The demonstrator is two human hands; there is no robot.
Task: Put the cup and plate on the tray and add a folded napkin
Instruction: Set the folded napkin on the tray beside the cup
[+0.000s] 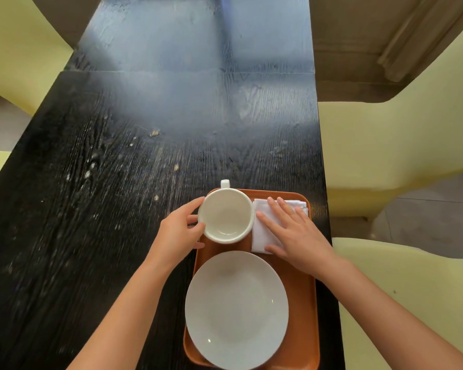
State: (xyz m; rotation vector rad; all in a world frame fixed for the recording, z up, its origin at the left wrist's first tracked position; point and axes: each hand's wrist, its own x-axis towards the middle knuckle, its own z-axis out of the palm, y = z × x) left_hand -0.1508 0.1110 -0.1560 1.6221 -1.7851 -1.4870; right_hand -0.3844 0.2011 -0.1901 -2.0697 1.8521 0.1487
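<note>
At lower centre, my left hand (181, 233) fingers grip the cup (226, 215) on the tray (302, 289); my right hand (296, 236) fingers lie flat on the napkin (262, 233).

- Long black wooden table (150, 145), strong grain, pale reflection over the far half, seam across at 12 o'clock.
- Orange tray (302, 297) directly on the table, at 5 o'clock near the right edge.
- Small crumbs (154, 133) on the bare wood, toward 11 o'clock from the tray, well apart from it.
</note>
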